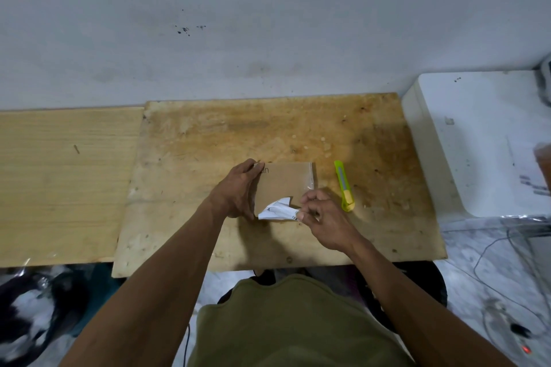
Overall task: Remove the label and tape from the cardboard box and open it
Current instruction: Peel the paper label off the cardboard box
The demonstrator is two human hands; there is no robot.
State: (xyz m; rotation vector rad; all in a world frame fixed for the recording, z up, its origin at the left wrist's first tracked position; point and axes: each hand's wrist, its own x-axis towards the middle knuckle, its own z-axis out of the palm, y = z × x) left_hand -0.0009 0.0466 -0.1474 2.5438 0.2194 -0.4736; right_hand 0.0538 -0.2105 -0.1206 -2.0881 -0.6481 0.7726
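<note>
A small flat cardboard box (284, 182) lies on the worn plywood board (208, 134), with clear tape (311, 177) along its right edge. My left hand (238, 192) holds the box by its left side, fingers at the far corner and thumb at the near corner. My right hand (323, 219) pinches a crumpled white label (277, 211) that is partly peeled up at the box's near edge. The label's left part still touches the box.
A green and yellow utility knife (343, 185) lies just right of the box. A white appliance (477, 140) stands at the right of the board, and a lighter wooden surface (65, 182) adjoins on the left. The wall (268, 24) runs behind. Cables (507, 262) trail on the floor at right.
</note>
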